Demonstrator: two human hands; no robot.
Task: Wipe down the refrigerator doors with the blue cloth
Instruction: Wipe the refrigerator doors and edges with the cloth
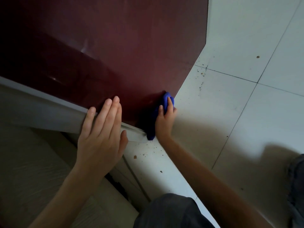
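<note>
Low down, right grip (165,120) clamps blue cloth (151,129) against refrigerator door (131,46); left grip (102,137) rests flat, unclenched.

The left hand (100,134) and the right hand (164,119) each sit on a bare forearm, with wrists uncovered and fingernails short where they show on the left hand. Below the hands, between the two forearms, a knee (169,211) is clad in dark grey, slightly faded trousers of a denim-like weave. Well to the right of the right hand, a second leg (297,186) wears the same dark grey, creased and folded.
</note>
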